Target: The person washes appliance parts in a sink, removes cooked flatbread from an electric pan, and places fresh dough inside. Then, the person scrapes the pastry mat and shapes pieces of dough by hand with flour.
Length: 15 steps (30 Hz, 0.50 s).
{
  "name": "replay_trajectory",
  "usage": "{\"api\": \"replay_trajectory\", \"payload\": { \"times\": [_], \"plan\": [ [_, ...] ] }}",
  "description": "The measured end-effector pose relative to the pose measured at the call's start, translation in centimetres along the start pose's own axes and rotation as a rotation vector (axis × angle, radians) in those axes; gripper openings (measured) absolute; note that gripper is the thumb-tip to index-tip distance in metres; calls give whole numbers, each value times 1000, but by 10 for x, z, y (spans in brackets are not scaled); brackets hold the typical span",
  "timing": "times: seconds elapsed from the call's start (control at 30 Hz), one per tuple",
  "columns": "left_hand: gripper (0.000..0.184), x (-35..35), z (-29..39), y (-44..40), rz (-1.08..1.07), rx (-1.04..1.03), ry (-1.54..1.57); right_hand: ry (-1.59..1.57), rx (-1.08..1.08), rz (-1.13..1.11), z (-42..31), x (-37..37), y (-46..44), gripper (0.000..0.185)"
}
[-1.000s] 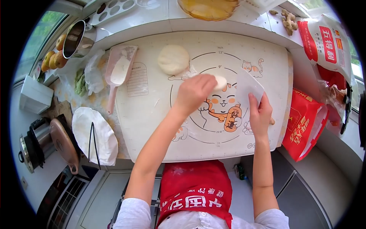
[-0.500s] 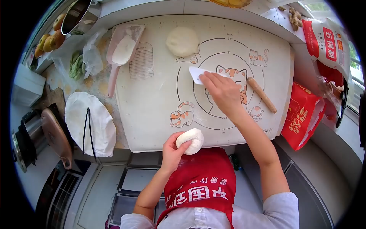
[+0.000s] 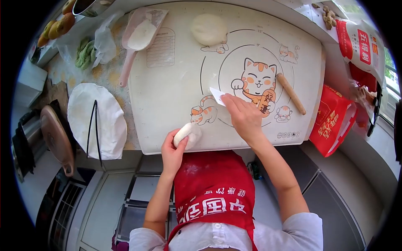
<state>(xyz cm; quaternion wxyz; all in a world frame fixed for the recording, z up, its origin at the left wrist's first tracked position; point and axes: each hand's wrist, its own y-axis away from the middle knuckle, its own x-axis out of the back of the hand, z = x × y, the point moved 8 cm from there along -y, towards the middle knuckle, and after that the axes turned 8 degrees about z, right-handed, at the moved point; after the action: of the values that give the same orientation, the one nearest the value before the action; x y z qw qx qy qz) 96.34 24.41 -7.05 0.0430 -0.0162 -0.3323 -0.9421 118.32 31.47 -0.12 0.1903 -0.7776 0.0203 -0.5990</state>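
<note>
Near the front edge of the white printed mat (image 3: 167, 96), my left hand (image 3: 171, 151) holds a small piece of white dough (image 3: 188, 134), thumb on top of it. My right hand (image 3: 240, 113) grips a white flat scraper (image 3: 217, 96) over the mat, beside the printed cat. A larger round dough ball (image 3: 209, 29) rests at the back of the mat. To the right of the printed cat lies a short wooden rolling pin (image 3: 292, 93). A pink scoop (image 3: 142, 33) with flour is at the mat's back left corner.
A white cloth cover (image 3: 97, 121) and plastic bags with a green vegetable (image 3: 86, 54) are at the left. On the right stand a red bag (image 3: 333, 121) and a flour bag (image 3: 359, 46). Ginger (image 3: 329, 17) sits on the back ledge.
The small dough has passed from over the mat's middle to the front edge in my left hand. The scraper has moved leftward and forward in my right hand. The rolling pin is now uncovered, and the view has shifted.
</note>
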Motion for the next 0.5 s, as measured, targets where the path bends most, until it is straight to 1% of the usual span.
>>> {"api": "replay_trajectory", "payload": {
  "times": [0.03, 0.07, 0.13, 0.17, 0.2, 0.23, 0.27, 0.33, 0.37, 0.43, 0.47, 0.5],
  "plan": [
    [24, 8, -2, -3, 11, -38, -80, -49, -26, -13, 7, -1, -3, 28],
    [24, 13, 0, -4, 23, -37, -89, -63, -26, -12, 16, 0, -17, 28],
    [24, 16, 12, -6, 15, -142, -332, -98, 129, 66, 25, 1, -57, 27],
    [24, 17, 13, -8, 20, -144, -332, -102, 133, 69, 29, -7, -68, 27],
    [24, 16, 19, -8, 25, -237, -400, -71, 172, 24, 29, -18, -77, 26],
    [24, 14, 26, -8, 27, -333, -468, -38, 208, -20, 27, -24, -80, 25],
    [24, 13, 27, -9, 25, -336, -469, -36, 206, -18, 24, -22, -72, 25],
    [22, 14, 35, -6, 107, -451, -498, -72, 246, -20, 8, -11, -37, 25],
    [22, 17, 33, -5, 107, -453, -496, -70, 247, -18, 6, -3, -23, 25],
    [22, 21, 9, -10, 64, -188, -400, -92, 252, -118, 6, 1, -4, 23],
    [22, 21, 7, -12, 72, -187, -396, -95, 260, -119, 6, 1, -14, 23],
    [23, 21, 5, -13, 56, -175, -342, -106, 287, -70, 2, 5, -34, 23]
  ]
}}
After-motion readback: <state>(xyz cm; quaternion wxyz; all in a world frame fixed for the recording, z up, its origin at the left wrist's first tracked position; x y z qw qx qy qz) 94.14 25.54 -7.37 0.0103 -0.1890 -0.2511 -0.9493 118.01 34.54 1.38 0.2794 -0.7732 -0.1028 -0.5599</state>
